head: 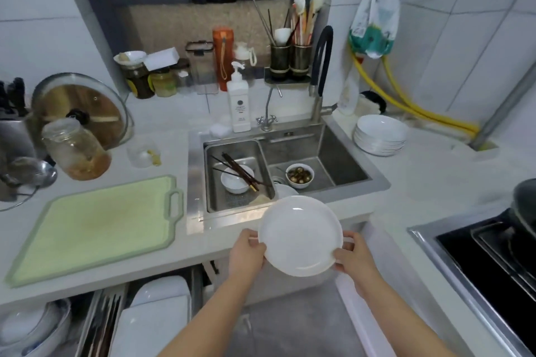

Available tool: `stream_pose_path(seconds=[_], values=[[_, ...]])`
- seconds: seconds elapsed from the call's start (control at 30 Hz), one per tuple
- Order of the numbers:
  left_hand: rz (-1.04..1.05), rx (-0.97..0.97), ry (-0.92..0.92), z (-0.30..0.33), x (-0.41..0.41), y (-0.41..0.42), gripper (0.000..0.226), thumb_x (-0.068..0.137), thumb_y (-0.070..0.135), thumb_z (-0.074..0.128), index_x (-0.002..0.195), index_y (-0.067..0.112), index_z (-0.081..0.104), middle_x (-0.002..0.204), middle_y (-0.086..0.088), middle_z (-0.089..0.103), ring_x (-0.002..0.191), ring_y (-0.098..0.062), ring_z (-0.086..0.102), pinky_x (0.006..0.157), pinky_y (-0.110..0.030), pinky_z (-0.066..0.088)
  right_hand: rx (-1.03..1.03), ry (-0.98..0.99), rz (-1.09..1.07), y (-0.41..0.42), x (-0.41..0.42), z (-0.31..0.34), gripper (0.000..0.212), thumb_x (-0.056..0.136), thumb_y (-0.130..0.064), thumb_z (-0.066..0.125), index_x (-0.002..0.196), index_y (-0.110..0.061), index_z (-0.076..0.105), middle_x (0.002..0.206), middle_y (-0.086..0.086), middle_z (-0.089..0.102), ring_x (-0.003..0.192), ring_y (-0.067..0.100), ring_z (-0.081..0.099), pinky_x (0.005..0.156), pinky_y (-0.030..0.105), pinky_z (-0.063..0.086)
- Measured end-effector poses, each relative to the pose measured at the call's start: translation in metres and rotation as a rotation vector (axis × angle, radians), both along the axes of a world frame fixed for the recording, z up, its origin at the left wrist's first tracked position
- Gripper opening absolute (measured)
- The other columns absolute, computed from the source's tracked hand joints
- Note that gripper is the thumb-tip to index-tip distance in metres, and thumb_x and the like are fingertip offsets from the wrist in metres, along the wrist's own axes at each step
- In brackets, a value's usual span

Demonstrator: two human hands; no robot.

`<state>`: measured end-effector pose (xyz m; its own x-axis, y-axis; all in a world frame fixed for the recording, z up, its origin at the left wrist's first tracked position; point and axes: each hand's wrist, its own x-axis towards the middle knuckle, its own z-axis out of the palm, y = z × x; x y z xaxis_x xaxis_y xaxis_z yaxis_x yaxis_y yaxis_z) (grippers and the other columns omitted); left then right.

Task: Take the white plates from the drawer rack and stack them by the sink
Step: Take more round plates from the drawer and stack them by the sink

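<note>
A round white plate [300, 235] hangs in the air just in front of the counter edge, below the sink [377, 182]. My left hand [246, 252] grips its left rim and my right hand [352, 255] grips its right rim. A stack of several white plates [380, 135] stands on the counter to the right of the sink, near the tap. The open drawer rack [101, 324] at the bottom left holds white dishes [156, 310] and bowls [32, 324].
A green cutting board [95, 226] lies left of the sink. Two bowls [236, 180] with chopsticks sit in the basins. A soap bottle [238, 101], jars [77, 149] and a pot lid [78, 113] crowd the back left. A stove [493, 258] is at the right.
</note>
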<state>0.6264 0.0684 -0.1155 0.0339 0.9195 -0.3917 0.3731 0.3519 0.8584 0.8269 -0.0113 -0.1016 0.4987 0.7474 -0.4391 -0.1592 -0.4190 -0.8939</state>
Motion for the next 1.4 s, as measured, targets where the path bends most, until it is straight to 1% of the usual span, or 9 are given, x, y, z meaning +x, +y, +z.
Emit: stream_pose_path(seconds=[0.2,0.33,0.47,0.57,0.67,0.77,0.9,1.2,1.4], values=[[-0.022,0.008,-0.147,0.03,0.076,0.03,0.02,0.078,0.0,0.052,0.097,0.006,0.054,0.094,-0.02,0.065,0.071,-0.031,0.065,0.054,-0.036,0.058,0.063,-0.027,-0.081,0.014,0.069,0.031,0.04,0.083,0.013,0.05,0.117,-0.007,0.048,0.101,0.013,0.055,0.085,0.024,0.057,0.054,0.029,0.05],[-0.075,-0.004,-0.215,0.047,0.12,0.062,0.021,0.079,-0.005,0.052,0.096,0.007,0.053,0.09,-0.013,0.062,0.072,-0.029,0.065,0.064,-0.045,0.06,0.086,0.006,-0.171,0.033,0.105,0.043,0.038,0.083,0.012,0.049,0.114,-0.009,0.05,0.107,0.019,0.058,0.079,0.026,0.06,0.05,0.028,0.052],[-0.144,-0.004,-0.243,0.057,0.16,0.1,0.02,0.08,-0.007,0.049,0.086,0.012,0.054,0.089,-0.014,0.062,0.067,-0.025,0.063,0.049,-0.032,0.057,0.139,0.052,-0.247,0.055,0.135,0.051,0.037,0.082,0.014,0.048,0.114,-0.005,0.051,0.095,0.019,0.06,0.064,0.024,0.061,0.043,0.026,0.054],[-0.23,-0.016,-0.256,0.064,0.191,0.134,0.027,0.079,-0.009,0.045,0.091,0.009,0.061,0.081,-0.013,0.065,0.061,-0.023,0.062,0.055,-0.037,0.06,0.151,0.046,-0.299,0.077,0.159,0.058,0.036,0.081,0.012,0.051,0.112,-0.007,0.053,0.089,0.015,0.061,0.06,0.022,0.063,0.045,0.026,0.055],[-0.291,-0.018,-0.226,0.071,0.222,0.175,0.03,0.082,-0.004,0.05,0.105,0.012,0.059,0.08,-0.004,0.065,0.062,-0.014,0.063,0.046,-0.024,0.054,0.148,0.039,-0.346,0.106,0.183,0.063,0.036,0.081,0.011,0.052,0.112,-0.007,0.053,0.09,0.015,0.063,0.057,0.02,0.065,0.058,0.033,0.061],[-0.366,-0.011,-0.214,0.077,0.252,0.216,0.034,0.083,-0.003,0.052,0.113,0.01,0.058,0.084,-0.006,0.065,0.063,-0.017,0.063,0.059,-0.032,0.058,0.138,0.027,-0.398,0.133,0.204,0.069,0.035,0.08,0.01,0.053,0.11,-0.007,0.054,0.08,0.012,0.065,0.059,0.024,0.063,0.075,0.047,0.06],[-0.44,0.004,-0.193,0.082,0.286,0.256,0.038,0.082,0.0,0.055,0.118,0.011,0.059,0.077,-0.002,0.065,0.064,-0.015,0.064,0.051,-0.026,0.052,0.146,0.052,-0.496,0.164,0.23,0.078,0.035,0.08,0.009,0.055,0.108,-0.01,0.055,0.084,0.009,0.066,0.066,0.02,0.067,0.046,0.024,0.056],[-0.464,-0.009,-0.165,0.085,0.364,0.318,0.043,0.085,0.005,0.057,0.126,0.016,0.057,0.098,-0.01,0.069,0.078,-0.018,0.067,0.054,-0.023,0.053,0.121,0.046,-0.561,0.221,0.298,0.085,0.035,0.079,0.007,0.058,0.107,-0.014,0.055,0.09,0.007,0.064,0.071,0.019,0.066,0.052,0.027,0.053],[-0.402,-0.03,-0.151,0.077,0.41,0.344,0.042,0.085,0.006,0.059,0.125,0.018,0.059,0.083,0.001,0.064,0.072,-0.015,0.065,0.048,-0.02,0.05,0.118,0.071,-0.543,0.254,0.348,0.074,0.033,0.08,0.008,0.059,0.106,-0.012,0.056,0.086,0.007,0.062,0.068,0.018,0.062,0.05,0.024,0.05]])
